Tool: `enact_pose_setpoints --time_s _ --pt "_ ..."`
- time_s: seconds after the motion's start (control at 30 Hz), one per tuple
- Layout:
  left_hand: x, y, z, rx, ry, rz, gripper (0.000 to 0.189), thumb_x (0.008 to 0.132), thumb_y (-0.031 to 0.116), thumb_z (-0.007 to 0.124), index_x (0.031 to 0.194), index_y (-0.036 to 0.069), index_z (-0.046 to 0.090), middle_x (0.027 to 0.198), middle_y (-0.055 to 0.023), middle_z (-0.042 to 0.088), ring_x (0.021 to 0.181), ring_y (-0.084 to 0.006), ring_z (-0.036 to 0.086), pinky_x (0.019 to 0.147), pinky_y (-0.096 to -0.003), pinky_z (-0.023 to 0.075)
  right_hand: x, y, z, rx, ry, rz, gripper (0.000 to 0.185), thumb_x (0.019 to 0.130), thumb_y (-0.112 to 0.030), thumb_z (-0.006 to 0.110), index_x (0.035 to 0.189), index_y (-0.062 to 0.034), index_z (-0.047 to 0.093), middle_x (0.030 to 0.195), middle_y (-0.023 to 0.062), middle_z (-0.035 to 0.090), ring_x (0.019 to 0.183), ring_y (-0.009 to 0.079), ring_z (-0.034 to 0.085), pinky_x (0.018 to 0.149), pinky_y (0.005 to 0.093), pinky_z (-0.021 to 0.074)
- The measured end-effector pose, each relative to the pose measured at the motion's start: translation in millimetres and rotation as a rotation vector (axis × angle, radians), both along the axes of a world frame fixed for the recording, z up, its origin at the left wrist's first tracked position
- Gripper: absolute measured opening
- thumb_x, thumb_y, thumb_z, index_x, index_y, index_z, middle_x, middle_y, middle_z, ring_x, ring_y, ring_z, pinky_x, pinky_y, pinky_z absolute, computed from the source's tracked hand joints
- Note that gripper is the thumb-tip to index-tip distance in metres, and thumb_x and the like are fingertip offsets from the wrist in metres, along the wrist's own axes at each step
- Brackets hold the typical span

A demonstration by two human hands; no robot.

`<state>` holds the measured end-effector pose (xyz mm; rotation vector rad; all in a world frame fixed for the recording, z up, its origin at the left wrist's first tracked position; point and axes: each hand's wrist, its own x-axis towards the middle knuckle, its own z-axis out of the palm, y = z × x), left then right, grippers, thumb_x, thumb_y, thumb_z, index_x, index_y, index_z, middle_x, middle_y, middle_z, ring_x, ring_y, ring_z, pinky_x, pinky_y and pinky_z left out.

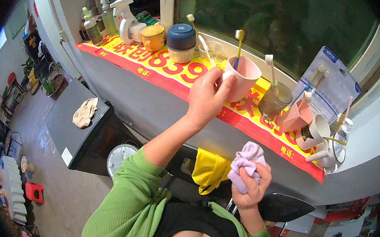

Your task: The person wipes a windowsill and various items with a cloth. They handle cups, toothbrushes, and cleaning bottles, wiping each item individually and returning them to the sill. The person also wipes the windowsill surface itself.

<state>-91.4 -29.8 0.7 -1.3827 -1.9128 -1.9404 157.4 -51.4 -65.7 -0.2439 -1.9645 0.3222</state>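
My left hand (209,94) grips a light pink cup (244,74) by its left side, above or on the banner-covered windowsill; a toothbrush with a yellow-green and blue handle (239,46) stands in it. In my right hand (253,185) is a bunched lilac cloth (247,162), held in front of the sill. Just left of the pink cup, a white toothbrush (203,41) leans in a clear cup (213,47). To the right are a brownish translucent cup (275,100) with a toothbrush, a salmon-pink cup (297,117) and a white cup with a dark pattern (313,131).
A red and yellow banner (147,64) lies along the sill. On it stand a blue-lidded jar (181,43), a yellow mug (153,38) and spray bottles (122,17). A toothbrush package (327,83) leans at right. A beige cloth (85,112) lies on a dark cabinet (72,108).
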Motion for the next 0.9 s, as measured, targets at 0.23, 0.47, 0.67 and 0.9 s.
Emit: enact_pose_setpoints --time_s 0.23,0.47,0.67,0.9 --pt "16.0 8.9 -2.7 -0.065 0.020 -0.055 0.031 0.094 0.030 0.069 0.092 0.000 0.060 0.077 -0.0172 0.064 0.071 -0.0341 0.064 0.064 -0.0419 0.0503 5.0 -1.0 1.6 -0.061 0.019 0.023 0.039 0.073 -0.008 0.086 0.110 -0.0143 0.075 0.120 0.0126 0.059 0.110 0.0351 0.058 0.093 0.0428 0.0497" --pt "40.9 -67.5 -11.8 0.098 0.233 -0.299 0.074 0.082 0.037 0.084 0.138 0.001 0.052 0.130 -0.0173 0.053 0.104 -0.0298 0.059 0.093 -0.0432 0.0465 -6.7 18.7 19.6 -0.232 -0.110 0.068 0.060 0.089 -0.027 0.075 0.140 -0.0023 0.055 0.142 0.0221 0.049 0.129 0.0367 0.052 0.109 0.0457 0.0416" --pt "38.7 -91.6 -17.8 0.032 0.331 -0.336 0.079 0.083 0.014 0.070 0.155 0.006 0.039 0.162 -0.0259 0.026 0.148 -0.0457 0.029 0.120 -0.0514 0.0259 -73.1 16.7 53.4 -0.916 -0.126 0.797 0.109 0.094 -0.082 0.020 0.162 0.0008 -0.001 0.169 0.0177 0.007 0.155 0.0327 0.015 0.125 0.0474 0.0127" --pt "-59.8 -83.8 8.8 0.020 0.455 0.073 0.063 0.074 -0.008 0.061 0.135 0.007 0.062 0.140 -0.0186 0.057 0.130 -0.0385 0.053 0.110 -0.0439 0.0411 -125.5 46.6 79.1 0.038 -0.359 0.268 0.043 0.100 -0.020 0.058 0.137 0.0013 0.058 0.140 0.0233 0.057 0.132 0.0406 0.053 0.112 0.0456 0.0395"
